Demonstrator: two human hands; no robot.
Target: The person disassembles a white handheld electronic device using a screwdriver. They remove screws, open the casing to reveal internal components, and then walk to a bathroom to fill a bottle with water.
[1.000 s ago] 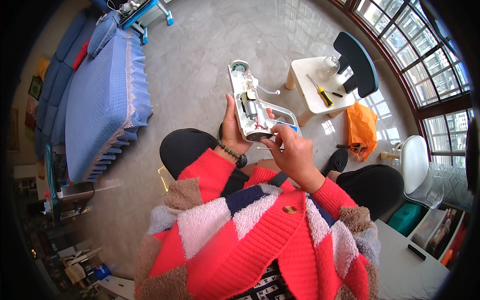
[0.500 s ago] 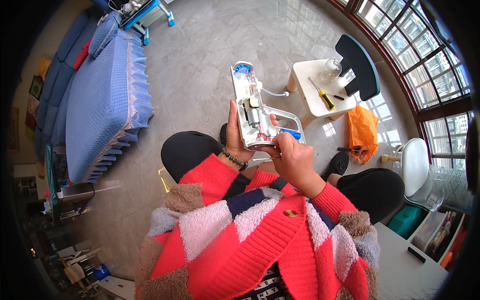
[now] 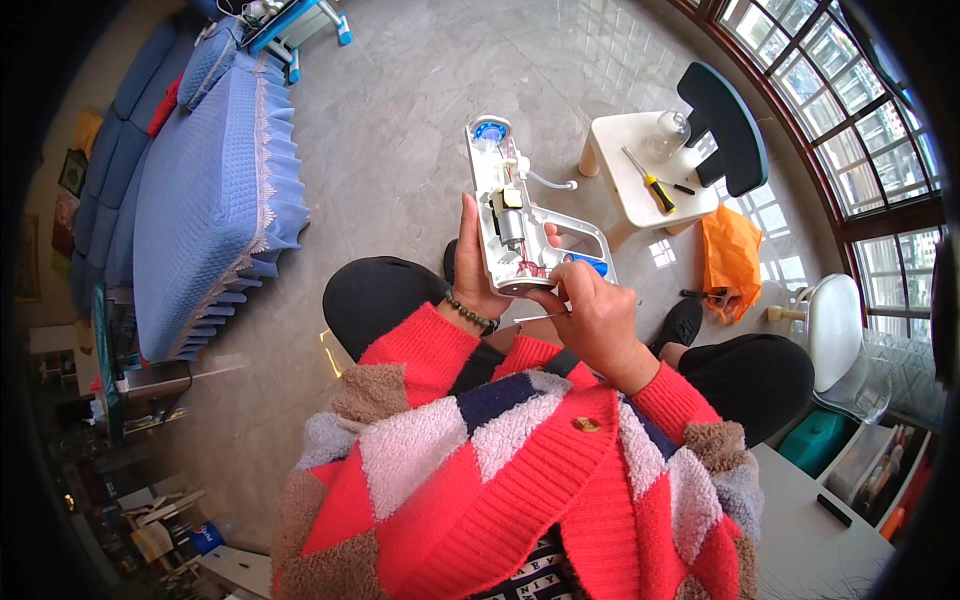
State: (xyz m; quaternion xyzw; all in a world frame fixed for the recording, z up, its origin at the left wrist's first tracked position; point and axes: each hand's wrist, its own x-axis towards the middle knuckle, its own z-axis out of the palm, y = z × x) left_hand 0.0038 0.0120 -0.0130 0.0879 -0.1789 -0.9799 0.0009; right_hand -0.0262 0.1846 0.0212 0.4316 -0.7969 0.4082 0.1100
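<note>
An opened, gun-shaped white plastic casing [image 3: 484,205], which looks like an electric spray gun, is held in front of me with its inside facing up. Inside it sit a silver motor [image 3: 511,228], red wires near the lower end, a blue ring at the far end and a blue cylindrical battery [image 3: 592,266] by the handle. A thin white hose [image 3: 552,184] sticks out to the right. My left hand [image 3: 474,268] wraps the casing from the left and below. At its near end, my right hand [image 3: 604,322] is closed, thumb and fingers pinched against the edge; anything between them is hidden.
A small white chair [image 3: 622,150] ahead right carries a yellow-black screwdriver [image 3: 657,192], a short dark rod and a clear plastic container [image 3: 668,134]. An orange bag [image 3: 728,265] lies on the floor beside it. A blue-covered sofa [image 3: 215,190] stands left; a white cabinet is at lower right.
The casing and both hands have shifted very slightly to the right in the picture, as has the chair. Both hands keep the same hold.
</note>
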